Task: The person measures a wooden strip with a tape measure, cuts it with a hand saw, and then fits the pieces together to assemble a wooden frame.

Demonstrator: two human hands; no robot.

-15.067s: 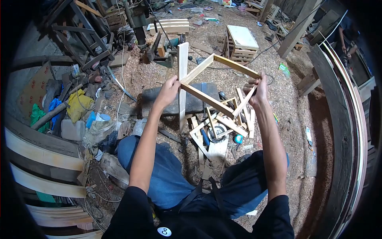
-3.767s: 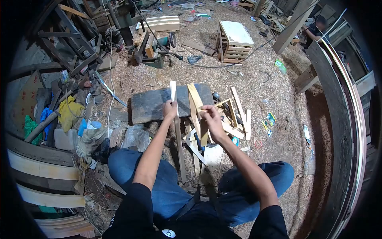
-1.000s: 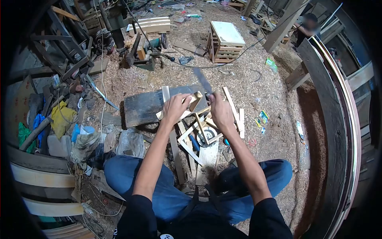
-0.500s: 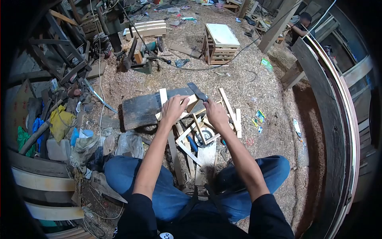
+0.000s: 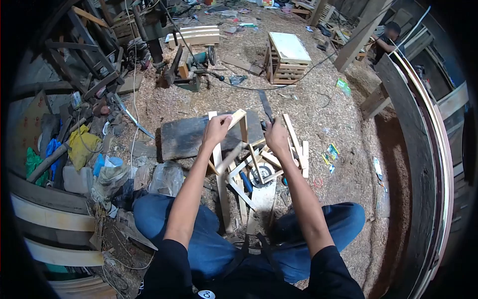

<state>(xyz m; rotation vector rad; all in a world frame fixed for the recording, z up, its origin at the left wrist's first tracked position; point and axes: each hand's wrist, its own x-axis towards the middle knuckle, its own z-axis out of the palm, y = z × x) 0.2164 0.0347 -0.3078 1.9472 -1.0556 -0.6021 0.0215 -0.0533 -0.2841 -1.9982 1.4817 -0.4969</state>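
Apparently corner work | mid-picture: left hand (image 5: pixel 216 131) gripped wooden frame (image 5: pixel 238 118), right hand (image 5: pixel 277 136) clutched flat tool (image 5: pixel 265 103) | next probably needed steadiness

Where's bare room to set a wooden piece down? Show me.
The left end of the dark board, beside the left hand, and the shavings-covered floor between board and slatted crate. Crowded: the board's near right, where wooden pieces lie heaped.
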